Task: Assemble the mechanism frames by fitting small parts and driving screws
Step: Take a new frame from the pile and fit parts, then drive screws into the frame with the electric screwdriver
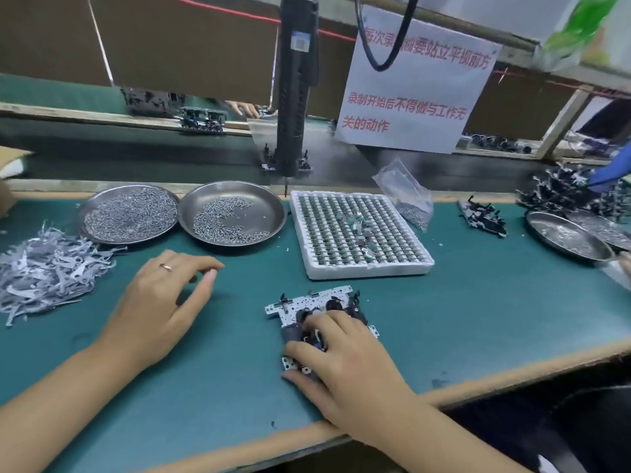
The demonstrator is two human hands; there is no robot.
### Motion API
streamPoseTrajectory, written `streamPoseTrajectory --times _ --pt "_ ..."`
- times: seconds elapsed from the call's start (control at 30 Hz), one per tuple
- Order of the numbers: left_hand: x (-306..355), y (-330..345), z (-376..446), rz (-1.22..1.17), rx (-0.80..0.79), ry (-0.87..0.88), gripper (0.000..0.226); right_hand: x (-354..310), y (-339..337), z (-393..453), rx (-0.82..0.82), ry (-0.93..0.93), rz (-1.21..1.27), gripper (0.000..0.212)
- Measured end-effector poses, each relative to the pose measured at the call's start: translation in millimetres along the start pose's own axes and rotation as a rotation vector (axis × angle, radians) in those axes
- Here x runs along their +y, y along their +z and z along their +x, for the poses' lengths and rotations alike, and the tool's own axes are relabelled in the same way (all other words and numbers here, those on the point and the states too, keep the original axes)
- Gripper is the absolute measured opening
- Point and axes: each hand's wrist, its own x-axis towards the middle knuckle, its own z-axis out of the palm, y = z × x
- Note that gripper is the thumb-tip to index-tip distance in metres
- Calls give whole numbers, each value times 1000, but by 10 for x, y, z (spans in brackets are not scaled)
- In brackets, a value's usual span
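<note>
Steadying the white perforated metal mechanism frame point(312, 303) on the green surface point(478, 302), the right hand point(345, 363) grips it; the empty left hand point(164, 298), fingers relaxed, hovers left of the frame, probably about to fetch a screw.

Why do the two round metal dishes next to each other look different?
The left dish is nearly covered by its heap of small silver parts, while the right dish holds fewer, spread in a curved band, so lots of bare metal shows. The left dish lies beside the pile of flat metal strips; the right dish lies beside the white tray. Both are round, shallow, shiny, and lie flat on the green mat.
</note>
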Motion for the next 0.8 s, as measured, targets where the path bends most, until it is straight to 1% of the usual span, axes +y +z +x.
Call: streamPoseTrajectory --times 0.07,0.13,0.17,0.2,0.27,0.3,0.33,0.4,0.47,0.53,0.63,0.73,0.8 --pt "15 3 -8 60 -41 58 37 232 -93 -220 1 84 -31 20" --pt "6 0 -15 73 -49 54 38 540 -173 -439 13 198 -147 13" --pt "-2 -5 -16 72 -43 39 38 697 -226 -513 -5 295 -218 17" --pt "-6 -8 -17 68 -33 21 38 856 -277 -576 -35 409 -289 25" --pt "-10 -11 -11 61 -20 -13 38 1102 -369 -614 -148 634 -443 40" --pt "-10 -12 -7 61 -23 -21 39 1195 -389 -621 -195 692 -487 43" --pt "-4 -13 -3 63 -31 -25 39 1262 -391 -614 -178 707 -469 43" --pt "14 -20 -1 83 -46 -19 38 1272 -338 -543 -84 643 -327 36" --pt "27 -31 2 98 -56 -17 38 1100 -230 -370 59 520 -150 26" --pt "29 -39 8 102 -63 -31 38 869 -116 -133 120 397 44 19" --pt "30 -38 12 108 -62 -57 36 595 33 303 188 189 241 21" --pt "33 -64 47 130 -54 -66 34 405 165 751 239 0 309 30" --pt "22 -89 123 169 -67 -57 35 325 250 1010 264 -58 335 32"
